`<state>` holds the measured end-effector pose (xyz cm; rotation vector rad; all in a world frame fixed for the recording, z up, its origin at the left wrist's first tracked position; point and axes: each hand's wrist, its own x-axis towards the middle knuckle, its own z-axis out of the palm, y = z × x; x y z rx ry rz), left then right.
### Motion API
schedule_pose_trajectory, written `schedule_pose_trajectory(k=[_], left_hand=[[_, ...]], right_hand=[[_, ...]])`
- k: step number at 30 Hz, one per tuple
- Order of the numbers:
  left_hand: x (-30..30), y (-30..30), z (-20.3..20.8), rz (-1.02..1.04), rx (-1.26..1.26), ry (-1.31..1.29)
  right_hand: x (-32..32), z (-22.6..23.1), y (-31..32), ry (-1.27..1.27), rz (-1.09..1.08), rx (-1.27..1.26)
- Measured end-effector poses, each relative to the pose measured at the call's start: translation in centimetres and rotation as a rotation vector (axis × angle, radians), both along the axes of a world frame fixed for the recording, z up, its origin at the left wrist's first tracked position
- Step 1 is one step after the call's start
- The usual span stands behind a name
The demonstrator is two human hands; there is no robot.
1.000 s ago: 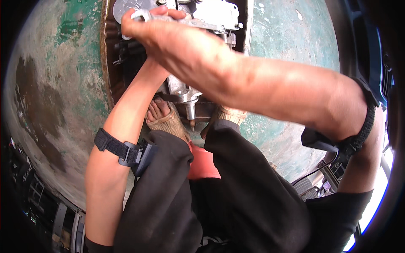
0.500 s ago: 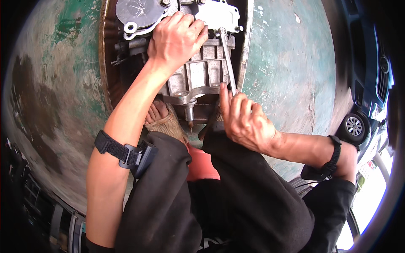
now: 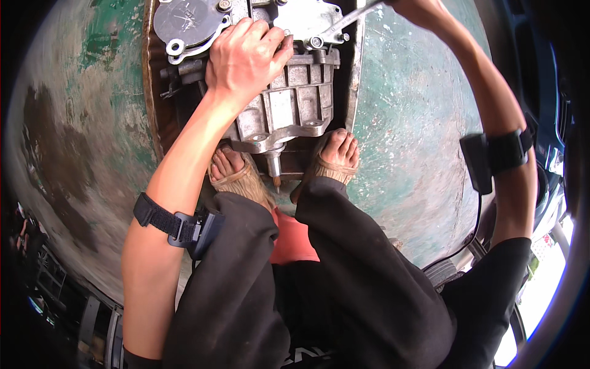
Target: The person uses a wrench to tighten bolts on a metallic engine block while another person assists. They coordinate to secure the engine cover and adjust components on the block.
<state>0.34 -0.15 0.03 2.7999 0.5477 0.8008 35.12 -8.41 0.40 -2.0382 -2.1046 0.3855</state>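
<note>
An aluminium gearbox (image 3: pixel 281 111) with a ribbed casing and a splined shaft (image 3: pixel 275 166) lies in front of me. My left hand (image 3: pixel 243 64) bears on its upper part, fingers curled over the edge beside a round grey cover (image 3: pixel 187 21). At the upper right, my right hand (image 3: pixel 421 9) is partly cut off by the frame's edge, closed round the end of a steel wrench (image 3: pixel 351 18). The wrench slants down leftward, its ring end at a bolt (image 3: pixel 316 42) on the edge of a pale cover plate (image 3: pixel 310 21).
The gearbox rests in a rusty-edged metal tray (image 3: pixel 353 92). My two sandalled feet (image 3: pixel 338 150) stand by its near end, either side of the shaft. Around it spreads a worn green floor (image 3: pixel 412 117). A blue vehicle (image 3: pixel 550 86) stands at far right.
My right hand has swung up and away to the upper right, turning the wrench from pointing toward me to pointing up and right. The gearbox and my left hand have shifted slightly left in view.
</note>
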Motion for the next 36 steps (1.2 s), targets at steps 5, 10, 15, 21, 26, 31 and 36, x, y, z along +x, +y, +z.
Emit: schedule_pose_trajectory(k=[5, 10, 15, 21, 26, 31, 36], left_hand=[[0.2, 0.2, -0.3, 0.006, 0.037, -0.002], [-0.6, -1.0, 0.0, 0.165, -0.227, 0.185], [-0.7, -0.8, 0.6, 0.164, -0.174, 0.095], [0.1, 0.2, -0.1, -0.046, -0.012, -0.035], [0.0, 0.1, 0.0, -0.032, 0.002, -0.039], [0.2, 0.2, 0.3, -0.025, 0.014, -0.033], [0.2, 0.2, 0.5, -0.036, 0.033, -0.023]], right_hand=[[-6.8, 0.9, 14.4, -0.15, 0.292, 0.417], [-16.6, 6.8, 9.4, -0.351, 0.504, 0.596], [-23.4, 11.4, -1.3, -0.539, 0.732, 0.719], [-24.5, 8.2, -6.7, -0.108, 0.857, 0.263], [-23.9, 2.2, -10.8, 0.19, 0.703, 0.181], [-25.1, 1.5, -11.9, 0.396, -0.072, 0.553], [-27.6, 1.0, -11.7, 0.699, -0.797, 0.126]])
